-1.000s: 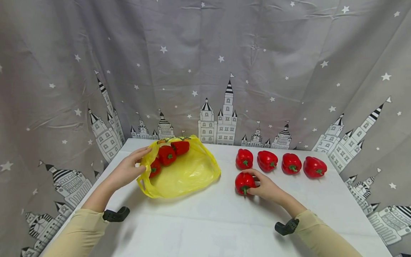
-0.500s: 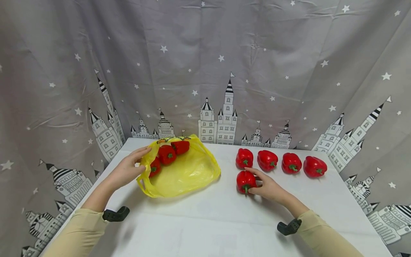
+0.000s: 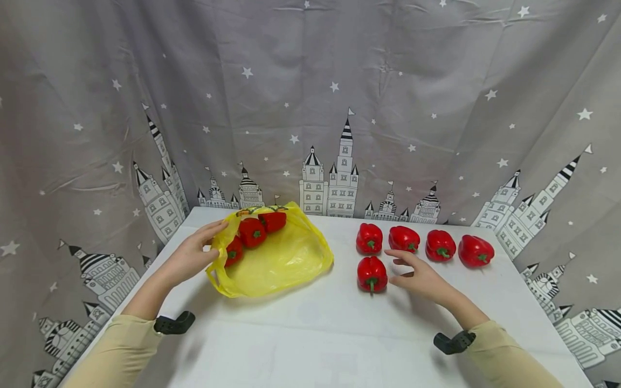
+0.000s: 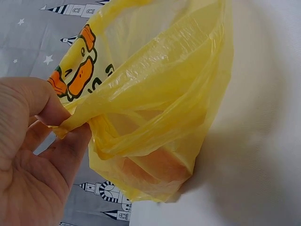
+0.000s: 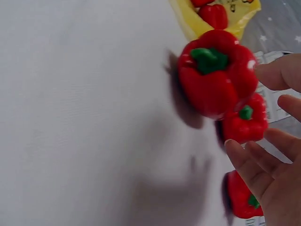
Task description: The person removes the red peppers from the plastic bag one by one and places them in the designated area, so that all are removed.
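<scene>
While your left hand [image 3: 191,256] pinches the rim of the yellow bag [image 3: 276,258] between thumb and fingers, the mouth is held up and open toward the middle of the surface [image 3: 310,334]; the left wrist view shows the plastic [image 4: 155,103] gathered into a fold under your thumb, which is why the opening holds its shape instead of slumping flat. Three red peppers [image 3: 252,233] lie inside the bag at its far side, near the far left corner of the surface.

Your right hand [image 3: 422,277] is open, fingers spread and relaxed, holding nothing. It sits just beside the front pepper [image 3: 372,274], not touching it as far as the head view shows; the right wrist view has the fingertips [image 5: 277,75] close to that pepper [image 5: 216,70] with a gap between. That pepper stands alone, stem toward you, one step nearer the front edge than the row of four peppers [image 3: 422,245] lined up along the far right part of the surface. Its place below the row's left end looks like the start of a second row.
</scene>
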Demonstrator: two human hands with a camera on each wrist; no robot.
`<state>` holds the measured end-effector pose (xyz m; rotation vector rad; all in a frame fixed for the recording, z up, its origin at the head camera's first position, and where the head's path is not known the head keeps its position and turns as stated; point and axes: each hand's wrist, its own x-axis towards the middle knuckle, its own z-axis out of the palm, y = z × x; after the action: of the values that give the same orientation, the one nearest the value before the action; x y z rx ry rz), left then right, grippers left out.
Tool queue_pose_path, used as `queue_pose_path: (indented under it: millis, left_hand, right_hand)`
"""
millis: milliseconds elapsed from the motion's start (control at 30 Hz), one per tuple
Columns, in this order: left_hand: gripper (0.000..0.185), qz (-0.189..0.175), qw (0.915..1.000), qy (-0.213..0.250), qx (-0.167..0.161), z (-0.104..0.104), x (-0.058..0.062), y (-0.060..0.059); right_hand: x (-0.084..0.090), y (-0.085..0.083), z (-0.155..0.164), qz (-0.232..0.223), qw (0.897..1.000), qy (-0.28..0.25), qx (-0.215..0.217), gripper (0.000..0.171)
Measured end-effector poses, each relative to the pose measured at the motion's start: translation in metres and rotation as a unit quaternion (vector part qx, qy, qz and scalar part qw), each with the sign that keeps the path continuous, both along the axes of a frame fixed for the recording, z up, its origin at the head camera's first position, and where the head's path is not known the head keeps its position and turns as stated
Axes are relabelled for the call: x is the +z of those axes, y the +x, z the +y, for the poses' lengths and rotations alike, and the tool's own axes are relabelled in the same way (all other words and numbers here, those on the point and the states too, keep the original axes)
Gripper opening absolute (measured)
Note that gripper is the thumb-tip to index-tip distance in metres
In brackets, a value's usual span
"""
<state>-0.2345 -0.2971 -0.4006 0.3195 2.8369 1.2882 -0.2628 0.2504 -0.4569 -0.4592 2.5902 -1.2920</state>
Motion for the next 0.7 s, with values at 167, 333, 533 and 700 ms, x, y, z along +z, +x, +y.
queue_pose_path:
  millis: [167, 333, 533, 700]
  left_hand:
    - [0.069, -0.002, 1.0, -0.001, 0.001, 0.0, 0.0, 0.0]
    - [0.07, -0.005, 1.0, -0.001, 0.001, 0.0, 0.0, 0.001]
    - [0.07, -0.004, 1.0, -0.002, 0.002, 0.001, 0.0, 0.001]
    - [0.07, -0.002, 1.0, 0.0, 0.002, 0.001, 0.001, 0.001]
  right_hand:
    - [0.011, -0.001, -0.001, 0.042, 0.999, -0.015, 0.004, 0.069]
    - [0.022, 0.001, -0.014, 0.061, 0.998, -0.018, 0.007, 0.068]
    - [0.032, 0.005, -0.038, 0.055, 0.998, -0.032, 0.029, 0.063]
    - [0.039, 0.008, -0.062, 0.059, 0.995, -0.042, 0.062, 0.061]
